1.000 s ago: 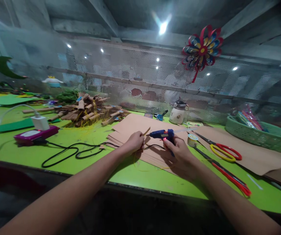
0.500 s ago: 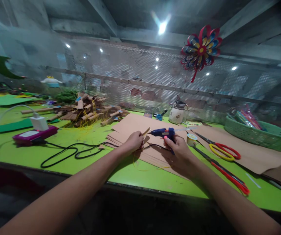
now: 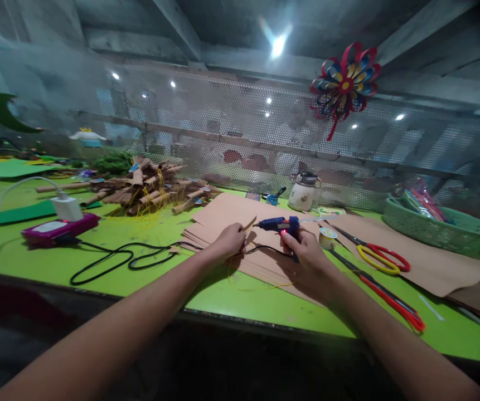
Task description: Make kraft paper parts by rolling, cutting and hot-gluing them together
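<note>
My right hand [image 3: 309,262] grips a blue glue gun [image 3: 279,224] with a red light on it, its nozzle pointing left. My left hand [image 3: 231,240] is closed around a small brown paper roll [image 3: 250,224], whose tip sticks out just in front of the nozzle. Both hands hover over a stack of brown paper sheets [image 3: 231,214] on the green table [image 3: 139,239]. Thin yellow strands trail under my hands.
A pile of rolled brown paper tubes [image 3: 148,186] lies at back left. A pink device with a white charger [image 3: 59,225] and a black cord [image 3: 118,259] sit left. Yellow scissors [image 3: 379,257], red scissors [image 3: 390,301], a tape roll [image 3: 327,238], a white jar [image 3: 304,192] and a green basket [image 3: 440,228] stand right.
The glue gun and my right hand have lifted slightly and edged further away. My left hand has stayed put with the roll.
</note>
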Available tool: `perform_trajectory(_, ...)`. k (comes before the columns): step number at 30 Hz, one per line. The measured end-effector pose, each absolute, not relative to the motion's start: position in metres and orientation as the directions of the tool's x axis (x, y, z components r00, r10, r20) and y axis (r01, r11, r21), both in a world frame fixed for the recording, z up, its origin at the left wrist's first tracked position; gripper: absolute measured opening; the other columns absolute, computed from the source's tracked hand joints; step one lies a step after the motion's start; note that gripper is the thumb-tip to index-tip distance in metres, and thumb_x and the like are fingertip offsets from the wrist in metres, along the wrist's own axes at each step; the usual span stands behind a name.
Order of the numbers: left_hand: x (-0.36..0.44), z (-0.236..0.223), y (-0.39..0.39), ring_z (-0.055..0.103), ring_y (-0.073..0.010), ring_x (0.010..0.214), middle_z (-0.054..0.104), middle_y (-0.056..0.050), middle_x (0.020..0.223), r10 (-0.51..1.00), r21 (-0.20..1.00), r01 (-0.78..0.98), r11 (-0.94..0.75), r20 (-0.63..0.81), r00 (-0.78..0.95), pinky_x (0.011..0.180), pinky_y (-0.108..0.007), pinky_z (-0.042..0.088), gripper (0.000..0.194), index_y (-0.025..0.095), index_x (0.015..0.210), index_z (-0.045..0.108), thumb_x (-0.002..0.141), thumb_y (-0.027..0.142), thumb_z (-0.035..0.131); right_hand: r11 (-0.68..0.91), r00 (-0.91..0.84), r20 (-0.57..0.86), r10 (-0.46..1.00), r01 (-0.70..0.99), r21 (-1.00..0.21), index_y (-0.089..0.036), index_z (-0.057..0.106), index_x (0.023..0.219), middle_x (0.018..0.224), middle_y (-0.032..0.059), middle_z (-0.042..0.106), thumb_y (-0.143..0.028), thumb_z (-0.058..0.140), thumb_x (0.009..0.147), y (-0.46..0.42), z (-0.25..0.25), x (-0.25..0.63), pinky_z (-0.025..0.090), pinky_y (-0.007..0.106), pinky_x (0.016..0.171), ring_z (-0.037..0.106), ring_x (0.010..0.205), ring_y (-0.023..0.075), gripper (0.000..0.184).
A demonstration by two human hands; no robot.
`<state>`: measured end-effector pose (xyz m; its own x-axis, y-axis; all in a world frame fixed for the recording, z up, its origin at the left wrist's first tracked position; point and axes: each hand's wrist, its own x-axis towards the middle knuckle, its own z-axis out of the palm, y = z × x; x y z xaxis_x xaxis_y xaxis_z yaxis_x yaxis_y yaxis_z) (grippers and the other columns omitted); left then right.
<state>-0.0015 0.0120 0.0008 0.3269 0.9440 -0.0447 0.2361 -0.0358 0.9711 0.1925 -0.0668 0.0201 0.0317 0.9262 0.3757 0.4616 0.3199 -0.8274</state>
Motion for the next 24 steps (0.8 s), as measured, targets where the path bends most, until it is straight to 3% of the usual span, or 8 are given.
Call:
perform_trajectory(6, -0.0033, 0.0023, 0.0141, 0.045, -0.008, 0.042, 0.051, 0.0, 0.056, 0.936, 0.949, 0.302, -0.091, -0.022, 0.352, 0.041, -0.019, 0.036, 0.011, 0.018, 0.073, 0.044, 0.084, 0.017, 0.041, 0.299, -0.022, 0.329, 0.944, 0.479, -0.825, -0.016, 0.055, 0.075, 0.063, 0.0004, 0.053, -0.045, 0.053, 0.081, -0.0719, 0.0193, 0.1887, 0.036, 0.024, 0.049, 0.045, 0.055, 0.012, 0.03)
perform_trajectory(24, -0.0038, 0.008, 0.0067, 0.042, -0.0076, 0.04, 0.05, 0.001, 0.054, 0.931, 0.953, 0.285, -0.098, -0.013, 0.364, 0.041, -0.019, 0.033, 0.011, 0.018, 0.072, 0.042, 0.082, 0.016, 0.04, 0.308, -0.034, 0.331, 0.943, 0.463, -0.831, -0.015, 0.055, 0.077, 0.065, 0.0009, 0.054, -0.043, 0.052, 0.082, -0.0723, 0.019, 0.1888, 0.038, 0.024, 0.051, 0.048, 0.057, 0.0122, 0.028)
